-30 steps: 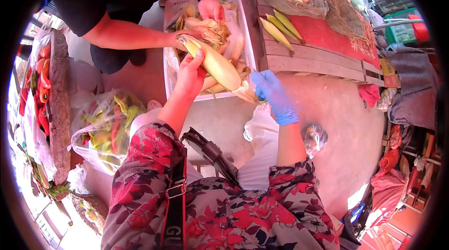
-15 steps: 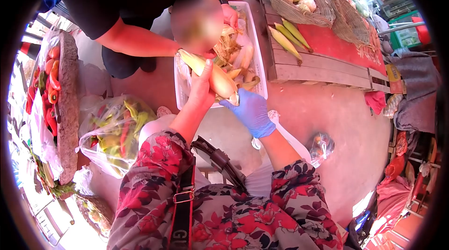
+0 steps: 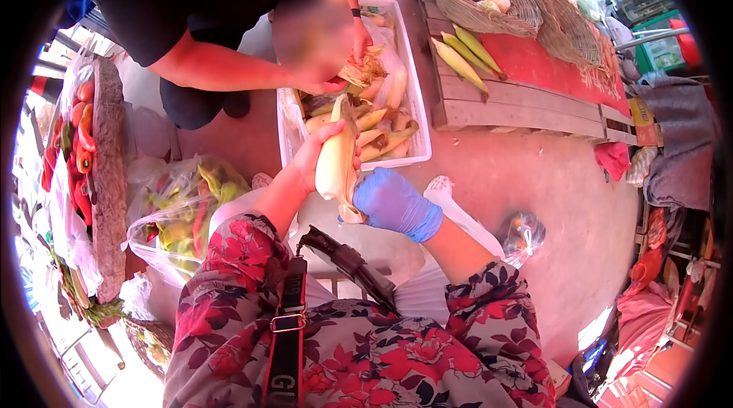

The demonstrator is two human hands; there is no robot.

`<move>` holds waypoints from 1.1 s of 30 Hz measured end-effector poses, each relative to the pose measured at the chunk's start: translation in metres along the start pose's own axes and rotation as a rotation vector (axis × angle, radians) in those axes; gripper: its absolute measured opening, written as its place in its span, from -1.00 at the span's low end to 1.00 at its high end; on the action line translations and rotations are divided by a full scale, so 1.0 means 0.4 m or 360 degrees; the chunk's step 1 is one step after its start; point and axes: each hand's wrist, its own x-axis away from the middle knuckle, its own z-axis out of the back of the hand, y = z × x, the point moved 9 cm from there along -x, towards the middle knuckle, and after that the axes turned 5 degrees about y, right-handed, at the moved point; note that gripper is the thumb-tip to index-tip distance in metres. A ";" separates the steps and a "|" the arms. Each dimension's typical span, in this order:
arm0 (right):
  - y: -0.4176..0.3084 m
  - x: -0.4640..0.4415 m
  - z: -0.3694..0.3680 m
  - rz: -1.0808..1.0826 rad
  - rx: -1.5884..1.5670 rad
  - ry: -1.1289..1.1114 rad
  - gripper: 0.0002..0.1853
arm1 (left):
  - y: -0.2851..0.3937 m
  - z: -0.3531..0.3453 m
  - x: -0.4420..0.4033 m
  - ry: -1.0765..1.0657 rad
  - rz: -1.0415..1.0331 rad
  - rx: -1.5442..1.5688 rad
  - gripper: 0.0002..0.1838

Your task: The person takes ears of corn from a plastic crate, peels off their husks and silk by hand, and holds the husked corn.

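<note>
An ear of corn [image 3: 334, 167], wrapped in pale husk, is held before me over the near side of a white crate [image 3: 421, 118]. Bare fingers of my left hand [image 3: 311, 154] wrap around its middle from the left. My right hand [image 3: 397, 205], in a blue glove, is closed on the husk at the lower end; its fingertips are partly hidden behind the corn. Inside the crate lie several more ears [image 3: 388, 137] and loose husks. Across from me, another person's hands [image 3: 362, 43] hold husk above the crate.
Three green ears of corn [image 3: 466, 55] lie on a wooden pallet [image 3: 519, 114] at right, below a wicker basket [image 3: 450, 3] of round pale vegetables. Bagged green peppers [image 3: 191, 202] are at left, near red peppers [image 3: 82, 156]. A small tied bag [image 3: 525, 236] sits on the floor.
The corn has come closer to me and turned from slanted to nearly upright in view, both hands moving with it. The other person's hands have shifted slightly over the crate.
</note>
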 end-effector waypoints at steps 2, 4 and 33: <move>-0.003 -0.009 0.028 0.0062 0.0020 -0.0014 -0.72 | 0.007 0.001 0.014 0.0019 -0.0014 -0.0233 -0.43; 0.060 0.007 0.062 -0.0096 0.0153 -0.0005 -0.75 | 0.032 0.006 0.024 -0.0036 -0.0068 -0.0276 -0.41; 0.195 0.001 0.008 -0.0833 0.0184 0.0136 -0.71 | 0.060 -0.010 -0.009 -0.0022 -0.0247 -0.0289 -0.40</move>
